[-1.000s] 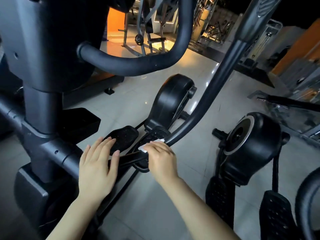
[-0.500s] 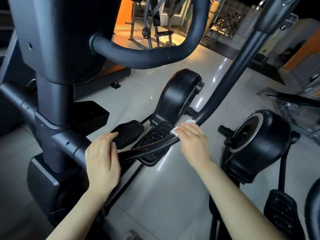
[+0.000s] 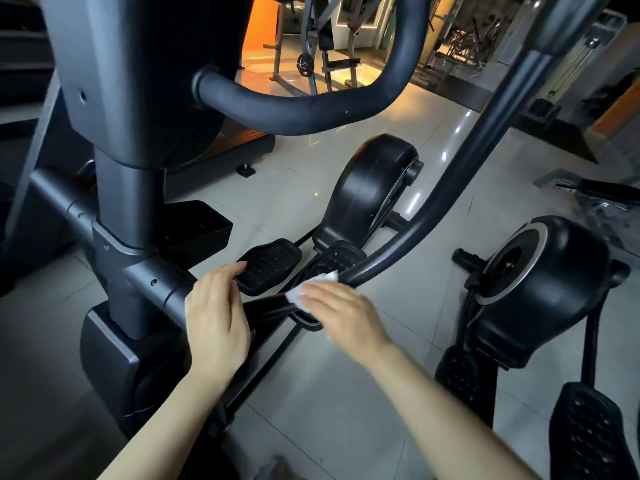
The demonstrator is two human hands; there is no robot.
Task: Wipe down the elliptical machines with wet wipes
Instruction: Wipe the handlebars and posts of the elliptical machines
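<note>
Here, on the left, the thick post (image 3: pixel 128 209) of the nearest elliptical (image 3: pixel 114 341) rose from its base, and a crossbar (image 3: pixel 152 278) ran out of it toward the middle. The left hand (image 3: pixel 216 317) rested on the end of that crossbar, just short of the left pedal (image 3: pixel 268 266). Its fingers (image 3: pixel 225 271) lay close together and bent gently over the bar, with nothing held between them; this looked like a steadying hold, bracing the frame while the other hand worked.

Just right of it, the white wipe (image 3: pixel 308 289) sat on the lower stretch of the long swing arm (image 3: pixel 415 216), where that arm curved down past the right pedal (image 3: pixel 334 259). The right hand (image 3: pixel 341 311) pressed the wipe against the arm with fingers (image 3: pixel 318 289) laid nearly straight and side by side. Only the front part of the wipe showed beyond them. Motion blur made it impossible to tell whether the thumb wrapped under the tube. A flat press probably suited rubbing along a rounded bar.

Behind the 2 pedals stood the black wheel cover (image 3: pixel 374 188). Far right, a 2nd elliptical (image 3: pixel 540 289) waited with its own pedal (image 3: pixel 588 434), untouched by either hand, so much of the job likely remained.

No container appeared anywhere; no wipe packet or bin was in view on the tiled floor (image 3: pixel 346 393).
</note>
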